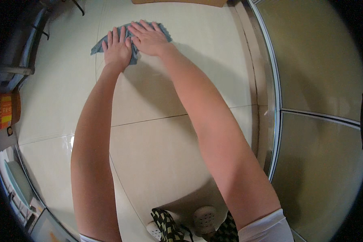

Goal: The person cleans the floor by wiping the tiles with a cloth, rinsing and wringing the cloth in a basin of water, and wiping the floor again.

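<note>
A blue-grey cloth (134,54) lies spread on the tiled floor (148,151), well out in front of me. My left hand (118,50) rests palm down on its left part, fingers pointing away from me. On the cloth's right part my right hand (148,37) presses flat, its fingers spread. The two hands nearly meet at the thumbs, and both arms are stretched out. Parts of the cloth are hidden beneath the palms.
Along the right runs a metal-framed cabinet with frosted panels (317,60) on a low base ledge (254,60). A cardboard box (178,2) stands ahead. At left are a dark metal frame (27,57), an orange box (6,110) and a shelf with a pale dish (18,181). White perforated clogs (205,219) are below me.
</note>
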Action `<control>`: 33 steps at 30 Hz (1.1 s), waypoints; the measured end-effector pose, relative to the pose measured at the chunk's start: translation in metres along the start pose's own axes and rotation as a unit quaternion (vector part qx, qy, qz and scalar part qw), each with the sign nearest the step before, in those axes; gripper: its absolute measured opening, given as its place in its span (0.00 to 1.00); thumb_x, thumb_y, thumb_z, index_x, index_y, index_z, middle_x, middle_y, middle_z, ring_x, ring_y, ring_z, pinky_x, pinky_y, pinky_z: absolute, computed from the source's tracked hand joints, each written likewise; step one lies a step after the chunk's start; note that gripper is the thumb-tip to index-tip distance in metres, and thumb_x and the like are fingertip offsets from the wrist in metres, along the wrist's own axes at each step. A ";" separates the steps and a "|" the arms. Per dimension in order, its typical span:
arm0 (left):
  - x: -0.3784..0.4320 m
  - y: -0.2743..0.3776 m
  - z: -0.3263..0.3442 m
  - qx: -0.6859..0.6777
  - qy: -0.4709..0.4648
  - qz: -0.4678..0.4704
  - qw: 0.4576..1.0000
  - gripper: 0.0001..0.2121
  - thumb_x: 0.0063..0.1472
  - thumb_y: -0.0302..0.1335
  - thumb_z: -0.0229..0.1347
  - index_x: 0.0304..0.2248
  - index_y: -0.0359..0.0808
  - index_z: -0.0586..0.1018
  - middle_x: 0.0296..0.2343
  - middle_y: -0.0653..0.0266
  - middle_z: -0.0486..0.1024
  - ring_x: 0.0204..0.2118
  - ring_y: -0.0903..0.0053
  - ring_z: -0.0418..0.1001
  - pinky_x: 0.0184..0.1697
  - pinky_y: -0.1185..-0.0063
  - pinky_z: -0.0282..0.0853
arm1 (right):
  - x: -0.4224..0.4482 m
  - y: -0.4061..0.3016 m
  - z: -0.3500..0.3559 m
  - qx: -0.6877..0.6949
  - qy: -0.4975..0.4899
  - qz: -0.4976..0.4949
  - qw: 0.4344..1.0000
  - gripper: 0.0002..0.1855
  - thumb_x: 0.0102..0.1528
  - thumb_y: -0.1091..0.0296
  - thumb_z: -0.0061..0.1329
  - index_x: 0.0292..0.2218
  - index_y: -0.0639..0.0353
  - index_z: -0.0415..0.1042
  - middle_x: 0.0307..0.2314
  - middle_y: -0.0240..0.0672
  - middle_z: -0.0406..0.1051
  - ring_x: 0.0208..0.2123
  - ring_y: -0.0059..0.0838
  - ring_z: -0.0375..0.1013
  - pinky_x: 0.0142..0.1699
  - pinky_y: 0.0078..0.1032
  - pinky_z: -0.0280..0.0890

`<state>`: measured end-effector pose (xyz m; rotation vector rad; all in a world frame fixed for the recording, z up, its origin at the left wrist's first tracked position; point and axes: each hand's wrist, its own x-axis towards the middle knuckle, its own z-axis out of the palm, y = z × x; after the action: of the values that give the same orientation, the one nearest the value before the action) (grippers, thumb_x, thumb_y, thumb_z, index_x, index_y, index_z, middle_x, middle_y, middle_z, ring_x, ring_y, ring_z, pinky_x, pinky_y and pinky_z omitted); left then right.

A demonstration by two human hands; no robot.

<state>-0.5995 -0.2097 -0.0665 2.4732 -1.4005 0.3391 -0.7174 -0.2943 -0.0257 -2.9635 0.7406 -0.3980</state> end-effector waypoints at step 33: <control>-0.066 -0.043 -0.090 -0.104 -0.126 0.165 0.973 0.26 0.64 0.40 0.37 0.61 0.49 0.53 0.62 0.65 0.43 0.65 0.70 0.39 0.64 0.62 0.37 | -0.064 -0.125 -0.045 -0.007 -0.086 0.232 0.969 0.30 0.62 0.54 0.24 0.63 0.49 0.43 0.63 0.29 0.39 0.65 0.35 0.36 0.66 0.42 0.31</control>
<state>-0.6014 -0.1041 -0.0099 2.1695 -1.8506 -0.0622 -0.7266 -0.1538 0.0178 -2.6639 1.3623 -0.1007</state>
